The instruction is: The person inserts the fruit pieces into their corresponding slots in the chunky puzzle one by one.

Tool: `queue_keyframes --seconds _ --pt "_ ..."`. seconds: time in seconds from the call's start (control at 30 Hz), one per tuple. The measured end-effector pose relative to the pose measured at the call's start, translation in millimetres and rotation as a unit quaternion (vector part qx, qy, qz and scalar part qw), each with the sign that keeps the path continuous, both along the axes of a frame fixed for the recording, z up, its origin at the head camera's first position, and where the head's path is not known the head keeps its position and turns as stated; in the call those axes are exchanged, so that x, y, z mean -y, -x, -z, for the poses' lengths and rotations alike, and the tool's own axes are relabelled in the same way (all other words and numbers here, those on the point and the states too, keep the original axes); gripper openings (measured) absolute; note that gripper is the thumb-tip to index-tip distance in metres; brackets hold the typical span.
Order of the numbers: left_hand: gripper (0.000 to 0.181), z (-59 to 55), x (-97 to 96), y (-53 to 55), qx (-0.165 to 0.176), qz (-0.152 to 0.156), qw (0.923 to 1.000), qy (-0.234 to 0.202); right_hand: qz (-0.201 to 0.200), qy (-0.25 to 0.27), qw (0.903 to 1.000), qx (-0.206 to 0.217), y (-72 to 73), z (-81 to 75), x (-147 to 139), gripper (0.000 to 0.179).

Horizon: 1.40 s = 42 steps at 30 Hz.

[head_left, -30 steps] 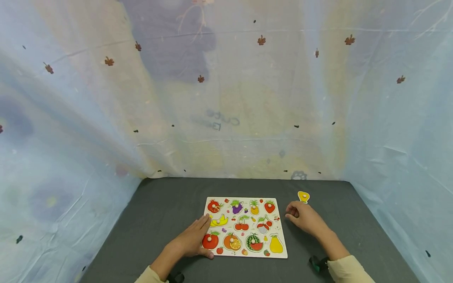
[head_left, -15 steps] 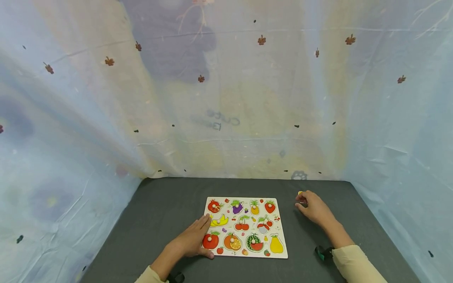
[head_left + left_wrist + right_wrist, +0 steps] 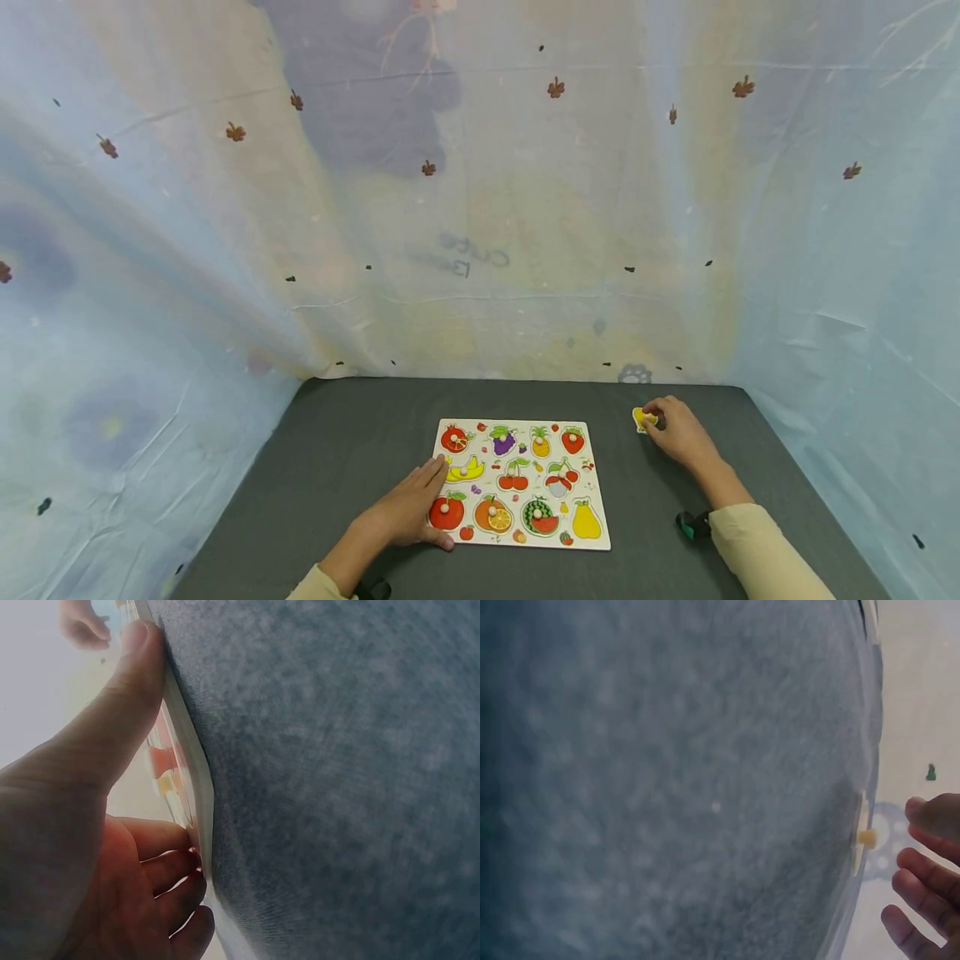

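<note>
A white fruit peg-puzzle board (image 3: 525, 533) lies on the dark tabletop. My left hand (image 3: 408, 504) rests on its left side, fingers extended over the board and thumb along the front left corner. In the left wrist view the thumb (image 3: 124, 697) and fingertips sit at the board's edge. To the right of the board lies a yellow puzzle piece (image 3: 641, 417) with a white border. My right hand (image 3: 681, 433) hovers beside it, fingers bent and overlapping it in the head view. The right wrist view shows the fingers apart from the piece's small knob (image 3: 867, 838).
Knobbed fruit pieces, such as the watermelon (image 3: 540, 517), sit on the board. At its front right corner a pear picture (image 3: 586, 520) shows no knob. A patterned curtain (image 3: 480, 250) rises behind the table and on both sides.
My right hand has moved right and away from me, reaching the yellow piece, which shows again beside the fingers after being mostly covered. The left hand stays in place on the board.
</note>
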<state>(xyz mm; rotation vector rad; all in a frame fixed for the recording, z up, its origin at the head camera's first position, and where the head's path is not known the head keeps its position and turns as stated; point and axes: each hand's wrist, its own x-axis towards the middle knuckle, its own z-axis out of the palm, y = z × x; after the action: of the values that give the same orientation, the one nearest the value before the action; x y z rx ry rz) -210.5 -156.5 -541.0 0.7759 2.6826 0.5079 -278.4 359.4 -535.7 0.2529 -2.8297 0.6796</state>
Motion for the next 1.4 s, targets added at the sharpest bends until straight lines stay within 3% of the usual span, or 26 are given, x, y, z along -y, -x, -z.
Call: queue_keyframes --seconds 0.2,0.67,1.07,1.4 --pt "0.127 0.1 -0.1 0.1 -0.001 0.000 1.0000 0.004 0.014 -0.001 0.9999 0.001 9.7 8.7 -8 0.022" --pt "0.128 -1.6 0.1 -2.0 0.005 -0.001 1.0000 0.006 0.026 0.004 0.9996 0.010 16.4 8.0 -11 0.025" --pt "0.128 -0.2 1.3 -1.3 -0.003 0.002 1.0000 -0.003 0.006 0.005 0.9991 0.042 22.2 9.1 -10 0.018" --pt "0.127 1.0 0.2 -0.3 -0.005 -0.002 1.0000 0.006 -0.004 -0.003 0.9990 0.045 21.6 9.6 -7 0.012"
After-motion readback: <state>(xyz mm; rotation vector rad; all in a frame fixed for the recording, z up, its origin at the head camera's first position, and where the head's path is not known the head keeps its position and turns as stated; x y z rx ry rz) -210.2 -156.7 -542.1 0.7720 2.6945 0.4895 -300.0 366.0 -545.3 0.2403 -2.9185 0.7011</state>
